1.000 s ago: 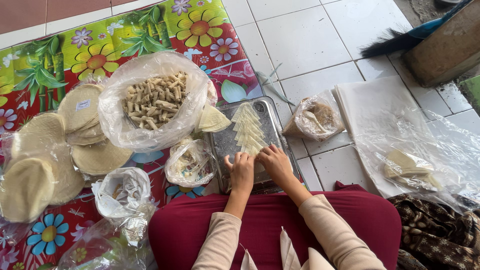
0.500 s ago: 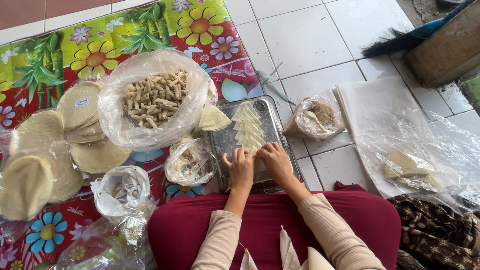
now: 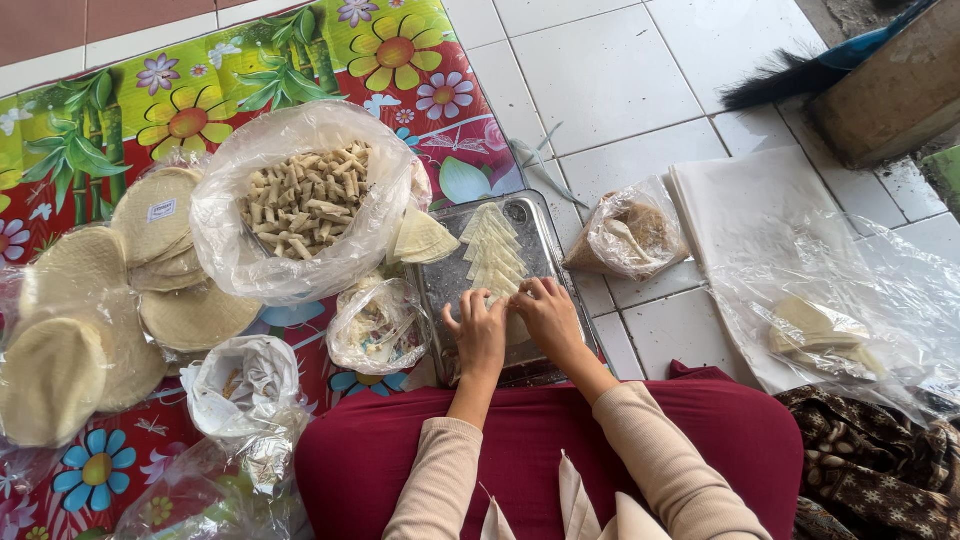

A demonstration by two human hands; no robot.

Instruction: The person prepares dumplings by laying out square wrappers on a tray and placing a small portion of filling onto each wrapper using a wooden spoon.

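**Rolling a wrapper on the tray**

Both my hands are down on the near half of the metal tray [image 3: 535, 245], side by side and nearly touching. My left hand [image 3: 480, 335] and right hand [image 3: 548, 318] have their fingers curled narrow over a pale wrapper [image 3: 512, 322] lying on the tray; it is mostly hidden beneath them, so I cannot tell how far it is rolled. Just beyond my fingertips a row of cut wrappers [image 3: 495, 250] overlaps toward the far end of the tray.

I judge this as the rolling step: filling inside, wrapper being tucked and turned. The next move would call for even pressure from both hands, so that the roll stays tight and the thin sheet does not tear.

To the far left, on the flowered mat [image 3: 420, 70], the bag of finished rolls [image 3: 300, 200] sits open. A smaller bag [image 3: 375, 328] sits just left of the tray.
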